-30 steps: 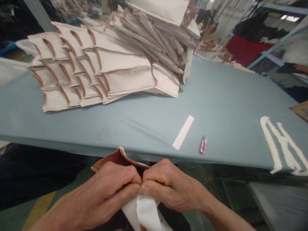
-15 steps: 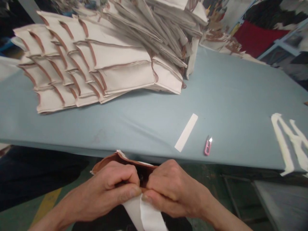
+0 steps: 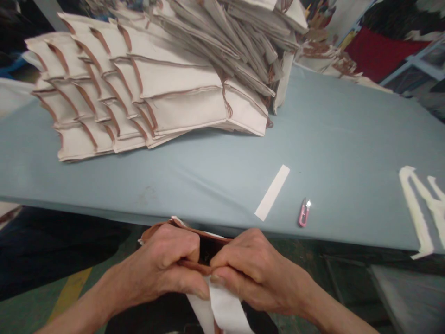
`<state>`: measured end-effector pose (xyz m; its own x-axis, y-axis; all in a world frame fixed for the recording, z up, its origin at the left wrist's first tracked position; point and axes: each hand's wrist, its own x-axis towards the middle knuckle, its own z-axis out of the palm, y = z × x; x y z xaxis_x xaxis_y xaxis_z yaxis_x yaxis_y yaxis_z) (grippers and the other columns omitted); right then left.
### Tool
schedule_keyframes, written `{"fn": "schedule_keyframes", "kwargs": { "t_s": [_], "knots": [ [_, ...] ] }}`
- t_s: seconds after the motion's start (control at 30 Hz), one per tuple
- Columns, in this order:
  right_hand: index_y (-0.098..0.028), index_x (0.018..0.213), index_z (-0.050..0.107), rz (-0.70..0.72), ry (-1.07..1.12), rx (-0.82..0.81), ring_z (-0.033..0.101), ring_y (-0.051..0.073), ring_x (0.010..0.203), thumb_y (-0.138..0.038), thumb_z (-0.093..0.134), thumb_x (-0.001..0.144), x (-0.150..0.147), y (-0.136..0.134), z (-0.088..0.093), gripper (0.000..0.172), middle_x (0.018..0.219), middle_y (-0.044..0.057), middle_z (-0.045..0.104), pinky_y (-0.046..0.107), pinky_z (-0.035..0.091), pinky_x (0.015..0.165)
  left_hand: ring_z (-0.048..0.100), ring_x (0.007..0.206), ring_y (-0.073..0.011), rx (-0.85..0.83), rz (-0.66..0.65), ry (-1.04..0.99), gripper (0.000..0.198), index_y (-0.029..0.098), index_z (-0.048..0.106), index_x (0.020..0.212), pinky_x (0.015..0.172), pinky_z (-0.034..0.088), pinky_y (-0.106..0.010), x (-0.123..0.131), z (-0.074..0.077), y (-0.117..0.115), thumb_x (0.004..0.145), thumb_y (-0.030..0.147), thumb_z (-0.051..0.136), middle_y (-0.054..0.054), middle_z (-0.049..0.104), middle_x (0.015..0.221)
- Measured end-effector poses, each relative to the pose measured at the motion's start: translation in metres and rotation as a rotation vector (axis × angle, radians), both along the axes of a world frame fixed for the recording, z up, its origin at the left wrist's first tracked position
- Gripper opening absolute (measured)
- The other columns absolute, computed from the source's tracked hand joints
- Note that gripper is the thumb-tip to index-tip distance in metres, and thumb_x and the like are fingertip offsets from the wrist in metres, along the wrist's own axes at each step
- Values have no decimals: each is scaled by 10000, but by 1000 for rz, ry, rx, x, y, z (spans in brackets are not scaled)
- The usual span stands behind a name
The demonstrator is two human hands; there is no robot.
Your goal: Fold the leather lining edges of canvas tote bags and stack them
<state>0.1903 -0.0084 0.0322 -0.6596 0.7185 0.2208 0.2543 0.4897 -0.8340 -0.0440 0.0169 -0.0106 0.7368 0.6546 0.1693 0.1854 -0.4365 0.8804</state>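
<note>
Both hands grip one cream fabric bag with a brown-trimmed rim [image 3: 222, 311], held below the near edge of the table. My left hand [image 3: 167, 271] is closed on the rim at the left, fingers curled over the brown edge. My right hand [image 3: 253, 273] is closed on the rim at the right, thumb pressing the cream cloth. The two hands touch at the knuckles. The bag's opening shows dark between them. The rest of the bag hangs down out of view.
A grey-blue table [image 3: 215, 171] carries a large fanned stack of cream bags with brown trim [image 3: 146, 88]. A white strip [image 3: 273, 191] and pink thread snips [image 3: 303, 214] lie near the front edge. White cut-out strips [image 3: 417, 204] lie at right. Red cloth [image 3: 382, 51] behind.
My hands have worked the brown rim a little wider, showing the dark opening between them. The view has shifted slightly; the table items stay put.
</note>
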Motion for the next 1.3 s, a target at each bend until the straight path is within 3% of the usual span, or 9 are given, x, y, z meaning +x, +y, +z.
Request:
{"fn": "schedule_keyframes", "kwargs": {
  "t_s": [0.2, 0.33, 0.4, 0.53, 0.63, 0.87, 1.03, 1.17, 1.3],
  "knots": [
    [-201, 735, 590, -91, -57, 161, 420, 111, 478, -85, 469, 916, -5, -7, 13, 247, 557, -49, 536, 286, 310, 527, 363, 546, -131, -89, -9, -96, 757, 215, 410, 666, 599, 278, -310, -3, 2, 7, 949, 879, 186, 57, 393, 610],
    [-205, 817, 606, -151, -155, -116, 541, 112, 626, -156, 468, 1026, 18, -1, 20, 256, 703, -27, 613, 234, 394, 627, 443, 600, -148, -86, 7, -65, 817, 207, 534, 740, 631, 329, -298, -13, 9, 6, 981, 845, 84, 34, 516, 670],
    [-204, 853, 601, -159, -206, -247, 562, 124, 713, -244, 461, 1087, 30, -1, 20, 276, 783, -13, 624, 232, 418, 684, 524, 677, -162, -84, 7, 29, 735, 207, 624, 847, 682, 364, -291, -15, 11, 2, 1056, 754, 179, 19, 616, 756],
    [-202, 880, 584, -186, -210, -430, 516, 133, 715, -385, 430, 1126, 46, -8, 16, 344, 809, -10, 592, 240, 410, 653, 653, 928, -182, -79, -8, 245, 133, 246, 689, 1065, 887, 402, -276, -14, 11, -7, 1019, 339, 606, 23, 725, 978],
    [-205, 900, 579, -220, -231, -483, 480, 137, 665, -411, 399, 1129, 51, -11, 13, 357, 768, -20, 559, 250, 396, 612, 661, 954, -174, -86, -53, 262, 150, 248, 677, 1074, 912, 412, -272, -12, 15, -11, 1049, 248, 529, 24, 724, 1001],
    [-208, 942, 581, -203, -453, 58, 576, 206, 846, -99, 384, 984, 36, -4, 26, 229, 882, 35, 639, 354, 445, 822, 637, 861, -189, 96, -138, 331, 236, 224, 632, 984, 808, 405, -297, -8, 58, -11, 1067, 190, 414, -1, 700, 914],
    [-198, 868, 595, -141, -433, 379, 534, 239, 785, -249, 474, 1002, 1, -9, 46, 187, 814, 54, 644, 412, 432, 814, 564, 722, -178, 165, -1, 384, 218, 235, 492, 797, 659, 333, -319, -3, 79, -15, 993, 148, 451, 19, 649, 795],
    [-178, 906, 626, -170, -379, 386, 585, 244, 811, -445, 487, 1076, -14, -12, 46, 346, 867, 73, 687, 394, 414, 776, 560, 753, -181, 120, 130, 362, 189, 233, 526, 805, 687, 343, -314, -3, 80, -23, 955, 143, 451, 18, 660, 826],
    [-204, 873, 598, -195, -204, 324, 580, 201, 735, -610, 488, 1068, -16, -10, 25, 464, 809, 30, 670, 339, 387, 698, 592, 792, -156, -96, 89, 351, 144, 227, 578, 814, 710, 384, -265, -4, 80, -19, 873, 119, 504, 48, 670, 826]
  ]
}}
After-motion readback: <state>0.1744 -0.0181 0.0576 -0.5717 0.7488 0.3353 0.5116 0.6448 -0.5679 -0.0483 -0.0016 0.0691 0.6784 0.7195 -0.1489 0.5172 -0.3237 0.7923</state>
